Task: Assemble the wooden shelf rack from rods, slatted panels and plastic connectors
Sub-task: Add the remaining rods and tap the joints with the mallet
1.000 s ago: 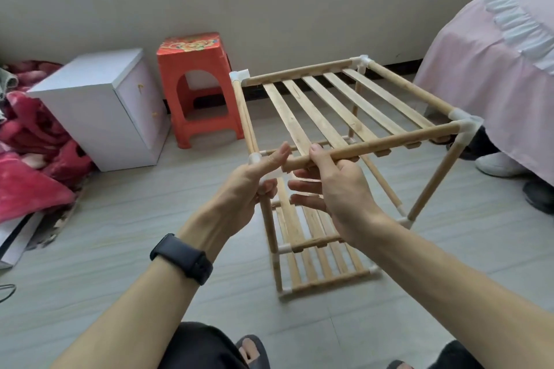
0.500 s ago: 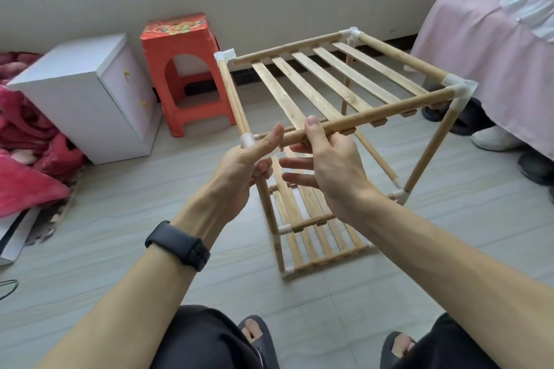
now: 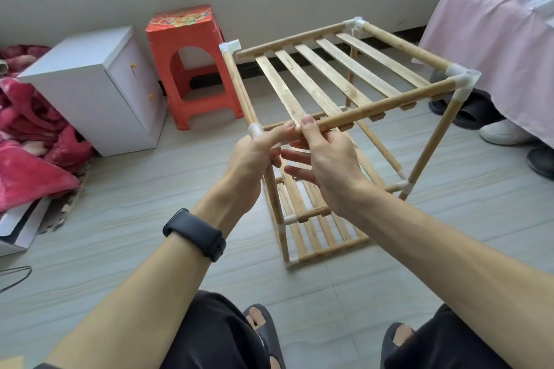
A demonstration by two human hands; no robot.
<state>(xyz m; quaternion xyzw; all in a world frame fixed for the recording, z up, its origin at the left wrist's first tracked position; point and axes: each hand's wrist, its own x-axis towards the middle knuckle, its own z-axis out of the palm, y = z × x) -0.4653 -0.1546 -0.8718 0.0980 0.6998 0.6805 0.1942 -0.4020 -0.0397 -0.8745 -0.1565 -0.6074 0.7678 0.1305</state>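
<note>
The wooden shelf rack (image 3: 329,159) stands on the floor with its top slatted panel (image 3: 338,78) held in white plastic connectors. My right hand (image 3: 326,165) pinches the near front rod (image 3: 389,102) of that panel close to its left end, thumb on top. My left hand (image 3: 254,159) grips the near-left upright just under the white corner connector (image 3: 255,130), thumb stretched along the rod's end. The rod's left tip lies right beside that connector; whether it sits inside is hidden by my thumbs. Lower slatted shelves (image 3: 311,219) show beneath my hands.
A red plastic stool (image 3: 192,69) and a white drawer cabinet (image 3: 99,90) stand at the wall to the left. A red blanket (image 3: 27,144) lies far left. A pink-covered bed (image 3: 503,39) and shoes (image 3: 503,135) are on the right. My feet in slippers (image 3: 263,329) are below.
The view has shifted a little and the rack sits slightly lower and to the left in it. Both hands keep the same hold at the near-left corner.
</note>
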